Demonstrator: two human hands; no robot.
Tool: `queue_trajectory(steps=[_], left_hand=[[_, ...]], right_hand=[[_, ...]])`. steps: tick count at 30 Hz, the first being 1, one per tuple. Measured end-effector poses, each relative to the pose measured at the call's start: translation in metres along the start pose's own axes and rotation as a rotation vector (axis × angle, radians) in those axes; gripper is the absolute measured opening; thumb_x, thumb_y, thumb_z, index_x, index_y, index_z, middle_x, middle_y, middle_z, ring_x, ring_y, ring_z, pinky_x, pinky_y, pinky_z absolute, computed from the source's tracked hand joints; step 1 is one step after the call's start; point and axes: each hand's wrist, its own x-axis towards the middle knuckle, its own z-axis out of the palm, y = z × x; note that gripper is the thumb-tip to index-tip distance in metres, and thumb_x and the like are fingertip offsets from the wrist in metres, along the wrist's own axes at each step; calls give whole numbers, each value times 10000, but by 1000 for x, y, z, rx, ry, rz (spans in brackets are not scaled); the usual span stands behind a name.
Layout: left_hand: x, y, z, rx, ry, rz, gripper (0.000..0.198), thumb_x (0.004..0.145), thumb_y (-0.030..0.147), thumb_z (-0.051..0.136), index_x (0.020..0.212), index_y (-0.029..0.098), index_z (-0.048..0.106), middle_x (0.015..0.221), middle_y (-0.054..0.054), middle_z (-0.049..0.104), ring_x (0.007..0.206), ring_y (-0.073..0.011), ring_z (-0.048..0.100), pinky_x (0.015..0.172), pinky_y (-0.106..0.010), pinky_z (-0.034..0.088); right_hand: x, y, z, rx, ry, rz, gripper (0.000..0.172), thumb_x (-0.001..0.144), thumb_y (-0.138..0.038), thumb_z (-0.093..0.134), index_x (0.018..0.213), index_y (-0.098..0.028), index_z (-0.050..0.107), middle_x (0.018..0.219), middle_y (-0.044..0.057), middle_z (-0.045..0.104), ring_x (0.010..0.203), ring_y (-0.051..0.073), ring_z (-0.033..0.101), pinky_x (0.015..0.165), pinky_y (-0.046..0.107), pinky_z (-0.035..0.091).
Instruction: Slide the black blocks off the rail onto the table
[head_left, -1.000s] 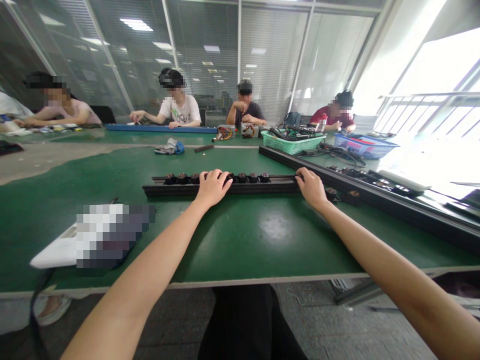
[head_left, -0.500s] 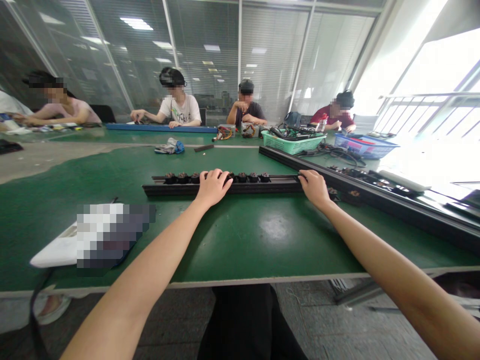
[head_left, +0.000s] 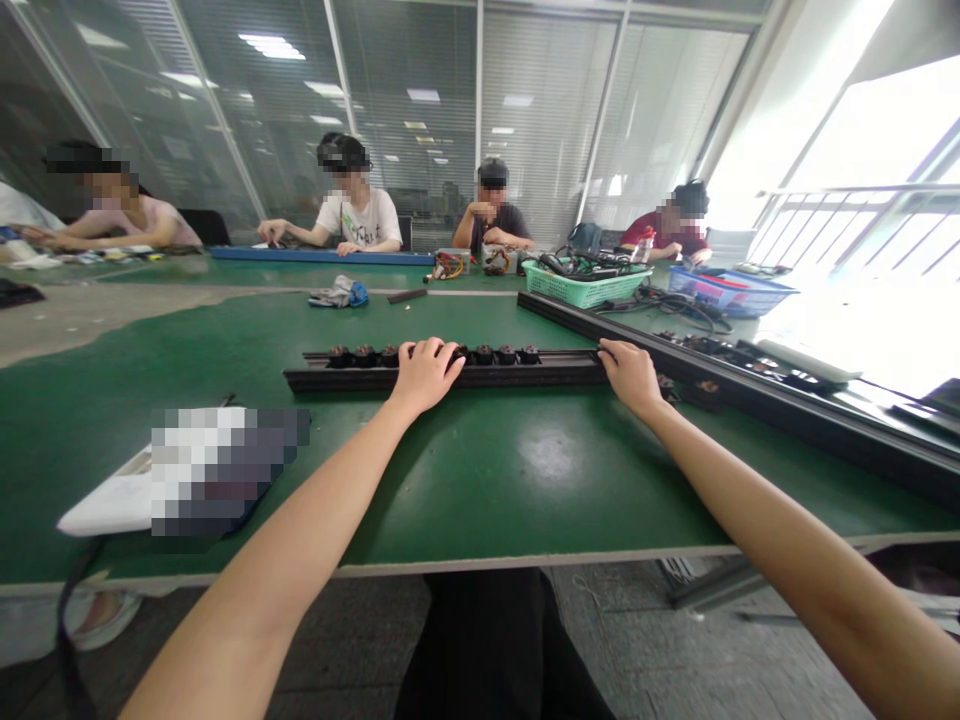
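Note:
A long black rail point(head_left: 345, 381) lies across the green table in front of me. Several small round black parts with brownish tops point(head_left: 364, 356) sit in a row along its channel. My left hand point(head_left: 429, 376) lies over the middle of this row, fingers curled down across the rail and thumb to the right; it hides the parts beneath. At the rail's right end, my right hand point(head_left: 631, 374) is closed with fingertips on the end; exactly what lies under them is hidden. Just right of that hand, more small round parts point(head_left: 706, 389) rest on the table.
A longer black rail point(head_left: 750, 390) slants along the right side. Behind it stand a green basket of cables point(head_left: 585, 290) and a blue basket point(head_left: 731, 293). A white-and-dark item, partly pixelated point(head_left: 112, 500), lies front left. Gloves point(head_left: 341, 292) lie farther back. Several people sit across the table.

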Motion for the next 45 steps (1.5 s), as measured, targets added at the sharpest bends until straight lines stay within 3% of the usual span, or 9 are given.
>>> queue_trajectory(steps=[13,45], left_hand=[[0,0,-1,-19,2,2,445,1084,447,375,1378,247,642,1327,-144,643,1255,-335,561,1129,-539,305],[0,0,1,-15,17,8,439,1085,452,374,1370,253,643,1322,-144,648,1248,-334,565,1126,-540,309]], right_hand=[[-3,-9,-7,-94,-29,11,390,999,-262,480,1289,-197,732,1272,154,740,1131,321,685,960,454,558],[-2,0,-7,-135,-33,39,362,1011,-259,456,1248,-188,720,1227,173,731,1119,329,670,942,451,533]])
